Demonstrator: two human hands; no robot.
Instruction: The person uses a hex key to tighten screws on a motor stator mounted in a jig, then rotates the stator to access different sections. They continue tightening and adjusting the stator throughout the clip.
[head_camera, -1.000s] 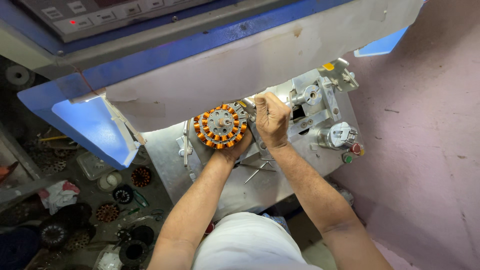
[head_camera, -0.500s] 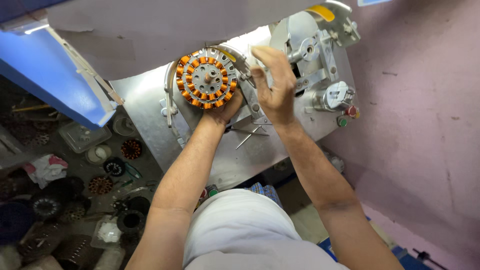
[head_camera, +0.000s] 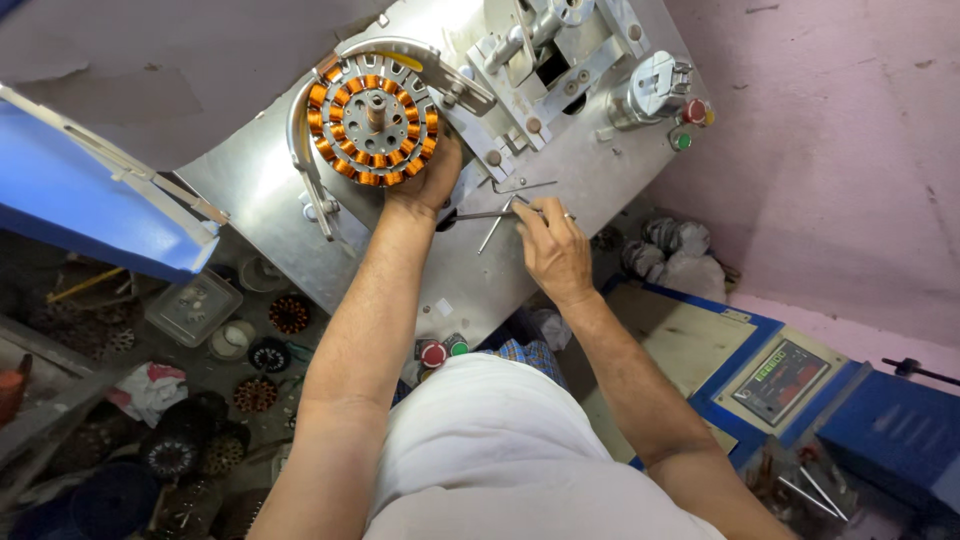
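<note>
On steel plate (head_camera: 560, 200): left hand (head_camera: 425, 180) grips copper-wound stator (head_camera: 372, 118); right hand (head_camera: 553, 247) pinches hex key (head_camera: 490, 214).

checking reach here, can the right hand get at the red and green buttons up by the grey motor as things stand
Probably yes. The right hand holds a thin metal tool on the metal plate, and nothing stands between it and the red button and green button, though the tool fills its grip.

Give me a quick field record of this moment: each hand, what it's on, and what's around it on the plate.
left hand: grips lower right edge of the wound stator
stator: round, copper coils, seated on a spindle on the metal plate
right hand: fingertips on thin metal tools lying on the plate
near right hand: bent hex key
plate's near edge: red button, green button
</note>
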